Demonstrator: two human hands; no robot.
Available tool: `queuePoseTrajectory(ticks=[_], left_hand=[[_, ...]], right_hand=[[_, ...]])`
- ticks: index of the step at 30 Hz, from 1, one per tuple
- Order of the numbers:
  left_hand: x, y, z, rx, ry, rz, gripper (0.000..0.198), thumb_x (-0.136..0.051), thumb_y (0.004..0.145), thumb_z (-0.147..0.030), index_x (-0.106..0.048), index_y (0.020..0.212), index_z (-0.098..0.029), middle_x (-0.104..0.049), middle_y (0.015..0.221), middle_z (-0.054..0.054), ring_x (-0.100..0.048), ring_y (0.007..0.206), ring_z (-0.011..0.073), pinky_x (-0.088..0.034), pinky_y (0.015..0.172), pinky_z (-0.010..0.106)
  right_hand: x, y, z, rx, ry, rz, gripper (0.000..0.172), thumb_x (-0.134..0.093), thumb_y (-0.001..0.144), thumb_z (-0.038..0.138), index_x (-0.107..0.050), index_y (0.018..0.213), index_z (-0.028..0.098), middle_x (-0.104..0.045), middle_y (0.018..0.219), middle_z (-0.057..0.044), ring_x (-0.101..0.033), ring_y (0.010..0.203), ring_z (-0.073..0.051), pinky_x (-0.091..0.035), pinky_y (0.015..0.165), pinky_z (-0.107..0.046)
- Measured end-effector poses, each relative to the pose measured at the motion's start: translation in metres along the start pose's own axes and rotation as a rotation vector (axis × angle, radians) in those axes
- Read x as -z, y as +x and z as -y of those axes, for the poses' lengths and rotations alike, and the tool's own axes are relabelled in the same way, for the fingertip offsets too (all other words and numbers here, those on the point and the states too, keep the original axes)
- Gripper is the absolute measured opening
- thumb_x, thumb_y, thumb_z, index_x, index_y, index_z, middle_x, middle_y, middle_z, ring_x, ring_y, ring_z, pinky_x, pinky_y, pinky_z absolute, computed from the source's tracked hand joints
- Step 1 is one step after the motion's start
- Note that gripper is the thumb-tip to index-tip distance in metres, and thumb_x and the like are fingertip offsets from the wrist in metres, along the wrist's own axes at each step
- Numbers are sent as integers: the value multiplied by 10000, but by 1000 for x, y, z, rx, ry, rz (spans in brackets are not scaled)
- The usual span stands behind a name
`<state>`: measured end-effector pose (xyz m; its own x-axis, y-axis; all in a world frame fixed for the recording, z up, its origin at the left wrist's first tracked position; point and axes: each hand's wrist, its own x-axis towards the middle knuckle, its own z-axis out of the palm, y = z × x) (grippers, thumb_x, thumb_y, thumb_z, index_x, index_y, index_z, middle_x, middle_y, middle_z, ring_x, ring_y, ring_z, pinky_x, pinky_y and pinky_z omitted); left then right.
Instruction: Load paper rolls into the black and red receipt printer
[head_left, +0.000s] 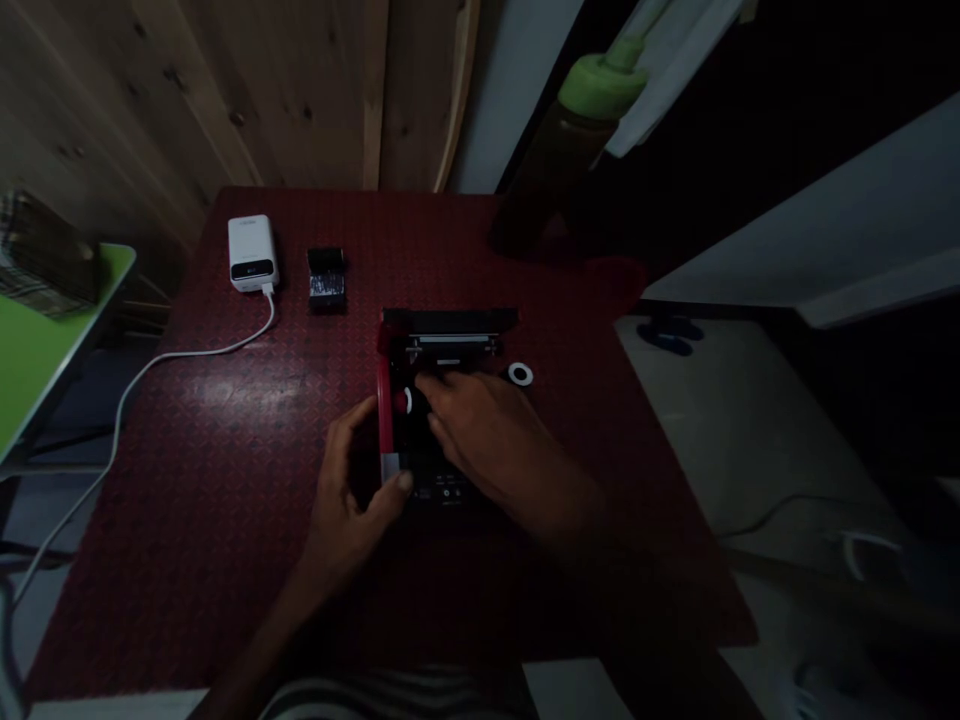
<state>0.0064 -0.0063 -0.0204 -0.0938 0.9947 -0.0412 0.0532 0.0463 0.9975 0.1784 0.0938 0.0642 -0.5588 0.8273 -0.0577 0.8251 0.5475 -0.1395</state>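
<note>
An open, boxy red-and-black machine [416,440] sits on a dark-red patterned table [247,440].
The half-open left hand [349,495] touches its left side; the right hand [484,425] reaches inside, fingers curled, whether gripping anything I cannot tell.

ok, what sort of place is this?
Likely a room in a home: knotty plank wall, slippers on the floor, cabled power bank on a red table.

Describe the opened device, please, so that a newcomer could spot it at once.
Start from the dark red table. Near its middle sits the opened device, left hand on its left side, right hand over its interior. Its red side wall sets it apart from the white power bank farther left.
</note>
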Motion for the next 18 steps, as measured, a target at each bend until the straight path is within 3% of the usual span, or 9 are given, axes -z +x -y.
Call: queuePoseTrajectory(ticks=[5, 6, 9, 11, 13, 15, 18], left_hand=[[3, -1, -1, 6, 11, 4, 752, -830, 1024, -542, -567, 1689, -305, -604, 1715, 147, -595, 1587, 404, -465, 1327, 624], [3, -1, 1, 9, 7, 6, 759, -830, 1024, -545, -564, 1694, -307, -608, 1713, 149, -598, 1585, 407, -474, 1320, 628], [3, -2, 5, 3, 5, -4, 754, -829, 1028, -546, -568, 1701, -330, -610, 1715, 139, -617, 1565, 405, -502, 1297, 630], [3, -2, 5, -13, 9, -11, 723, -816, 1040, -551, -579, 1694, -353, -611, 1715, 123, -629, 1549, 395, -519, 1281, 621], [3, -2, 4, -18, 21, -9, 703, -808, 1049, -557, -587, 1686, -360, -610, 1720, 115, -619, 1561, 389, -526, 1280, 610], [3, -1, 2, -15, 37, -2, 713, -814, 1040, -573, -591, 1679, -349, -612, 1723, 116, -601, 1586, 393, -523, 1290, 607], [3, 0, -1, -26, 58, -5, 725, -810, 1035, -594, -593, 1674, -330, -624, 1716, 125, -598, 1601, 402, -545, 1277, 602]], right_hand=[[15, -54, -17, 60, 318, -305, 290, -719, 979, 60, -819, 1177, 246, -902, 1104, -57, -873, 960, -269, -709, 888, -399], [17, -72, -25, 12, 416, -346, 304, -730, 1008, 109, -822, 1244, 277, -907, 1156, -40, -882, 998, -265, -717, 943, -406], [9, -124, -53, -136, 687, -455, 293, -826, 1014, 303, -851, 1291, 396, -920, 1150, 12, -898, 990, -273, -740, 911, -401], [-11, -149, -67, -248, 838, -522, 252, -859, 998, 391, -879, 1249, 394, -913, 1264, -16, -889, 1136, -303, -738, 972, -418], [-41, -161, -72, -406, 929, -580, 234, -922, 919, 414, -905, 1145, 356, -912, 1253, -39, -880, 1162, -321, -731, 1006, -431], [-73, -158, -70, -598, 978, -596, 269, -927, 878, 400, -911, 1136, 329, -923, 1209, -53, -889, 1117, -324, -733, 997, -447], [-111, -140, -63, -656, 1078, -571, 322, -897, 827, 389, -917, 1130, 281, -934, 1187, -76, -894, 1110, -330, -728, 1020, -485]])
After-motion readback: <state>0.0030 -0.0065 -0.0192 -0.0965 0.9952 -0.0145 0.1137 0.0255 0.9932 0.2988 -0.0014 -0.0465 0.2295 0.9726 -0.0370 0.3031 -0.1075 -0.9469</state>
